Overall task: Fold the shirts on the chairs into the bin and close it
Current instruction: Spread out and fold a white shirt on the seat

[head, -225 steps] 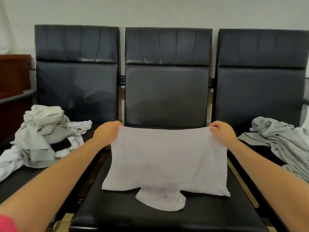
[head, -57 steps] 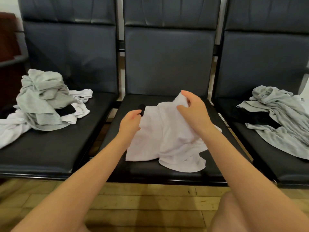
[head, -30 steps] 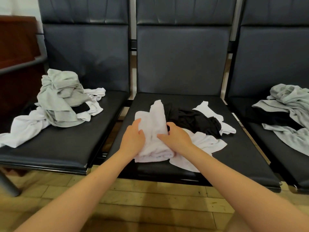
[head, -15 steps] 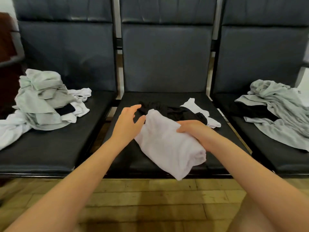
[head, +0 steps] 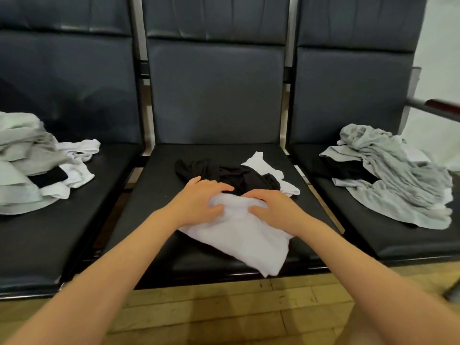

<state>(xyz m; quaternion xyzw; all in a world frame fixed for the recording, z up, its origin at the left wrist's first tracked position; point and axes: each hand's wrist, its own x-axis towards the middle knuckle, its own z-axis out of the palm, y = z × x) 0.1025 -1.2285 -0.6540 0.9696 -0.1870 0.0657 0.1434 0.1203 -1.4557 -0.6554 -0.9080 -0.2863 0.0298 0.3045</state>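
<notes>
White cloth, a folded shirt (head: pixel 239 235), lay on the front of the middle seat (head: pixel 159 175), one corner hanging over the seat's edge. The left hand (head: pixel 199 202) pressed on its far left end, fingers spread and slightly curled into the fabric. The right hand (head: pixel 271 207) rested on its far right end, thumb and fingers bent over the fold. Just behind the hands lay a black shirt (head: pixel 229 175) on top of another white one (head: pixel 268 170). The left seat (head: pixel 49 245) carried a heap of grey and white shirts (head: pixel 37 165). The right seat (head: pixel 398 242) carried a grey pile (head: pixel 398 175) with a black piece under it. Wooden floor (head: pixel 224 312) ran below.
</notes>
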